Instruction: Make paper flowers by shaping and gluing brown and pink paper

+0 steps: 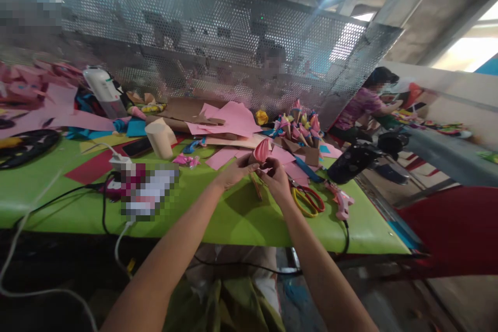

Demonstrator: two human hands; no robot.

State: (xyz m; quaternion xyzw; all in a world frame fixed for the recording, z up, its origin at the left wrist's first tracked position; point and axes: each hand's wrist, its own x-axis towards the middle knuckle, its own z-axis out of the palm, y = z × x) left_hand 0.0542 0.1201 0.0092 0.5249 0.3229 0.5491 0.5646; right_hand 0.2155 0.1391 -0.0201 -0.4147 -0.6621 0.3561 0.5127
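Note:
Both my hands meet over the green table [194, 223], around a small piece with a pink swirled top [261, 150] and a brown lower part. My left hand [238, 170] grips it from the left, fingers closed. My right hand [275, 175] pinches at its lower right side. A narrow brown strip [256, 187] hangs below, between the hands; what joins it is hidden. Scissors with red and yellow handles [309, 201] lie just right of my right hand, and a pink glue gun [342, 201] lies farther right.
Pink paper sheets [229, 118] and a cluster of finished-looking cones [301, 127] sit at the back. A beige roll [160, 137], power strip [120, 184] and cables are left. A black bottle [350, 161] stands tilted right. Another person [361, 106] sits beyond, near a red chair [455, 228].

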